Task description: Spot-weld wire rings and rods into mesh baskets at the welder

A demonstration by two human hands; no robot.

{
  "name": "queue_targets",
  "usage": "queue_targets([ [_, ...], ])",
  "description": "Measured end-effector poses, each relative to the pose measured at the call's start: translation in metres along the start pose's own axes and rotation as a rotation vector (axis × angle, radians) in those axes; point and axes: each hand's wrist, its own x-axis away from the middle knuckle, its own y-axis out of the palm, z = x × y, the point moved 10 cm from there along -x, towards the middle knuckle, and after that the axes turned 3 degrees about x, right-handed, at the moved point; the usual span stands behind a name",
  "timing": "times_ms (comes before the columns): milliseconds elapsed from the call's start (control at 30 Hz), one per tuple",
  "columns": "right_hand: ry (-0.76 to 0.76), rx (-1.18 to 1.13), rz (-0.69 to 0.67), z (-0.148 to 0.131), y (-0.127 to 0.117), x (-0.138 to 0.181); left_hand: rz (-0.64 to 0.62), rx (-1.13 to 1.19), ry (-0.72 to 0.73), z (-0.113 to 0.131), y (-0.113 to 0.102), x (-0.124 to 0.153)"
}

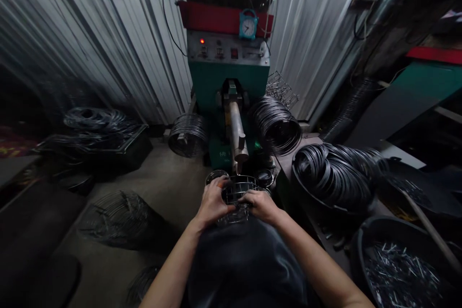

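Note:
Just below the electrode tip of a green welding machine, a round wire basket sits between my hands. My left hand grips its left side, an orange ring on one finger. On the near right side, my right hand has its fingers curled in at the wires; whether a small piece is pinched there is too dark to make out. The machine's metal arm points down toward the basket's far rim. Part of the basket's near side is hidden by my fingers.
Wire ring bundles hang left and right of the machine. At right stand a tub of wire rings and a bucket of short metal pieces. A wire stack lies on the left floor. A blue clock hangs on the machine.

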Motion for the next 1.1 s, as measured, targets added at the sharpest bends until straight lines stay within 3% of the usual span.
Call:
queue_targets([
  [233, 0.015, 0.054, -0.016, 0.007, -0.012, -0.023, -0.013, 0.027, -0.066, -0.014, 0.001, -0.022],
  [533, 0.100, 0.139, 0.002, 0.018, -0.012, -0.027, 0.014, -0.009, -0.124, -0.013, -0.002, -0.029],
  [667, 0.153, 0.062, 0.060, 0.022, -0.018, -0.037, 0.014, 0.004, -0.189, -0.025, -0.001, -0.040],
  [767, 0.228, -0.187, 0.315, 0.032, -0.037, -0.019, 0.033, 0.014, -0.177, -0.027, -0.001, -0.043],
  [833, 0.372, -0.453, 0.492, 0.054, -0.038, 0.009, 0.064, -0.009, -0.160, -0.024, -0.003, -0.042],
  [900, 0.585, -0.797, 0.542, 0.081, -0.013, 0.041, 0.080, -0.045, -0.165, -0.021, -0.005, -0.040],
  [1000, 0.835, -1.315, 0.485, 0.101, 0.043, 0.077, 0.069, -0.064, -0.226, -0.025, -0.005, -0.041],
  [1100, 0.965, -1.542, 0.496, 0.109, 0.077, 0.101, 0.066, -0.060, -0.264, -0.032, -0.006, -0.046],
])
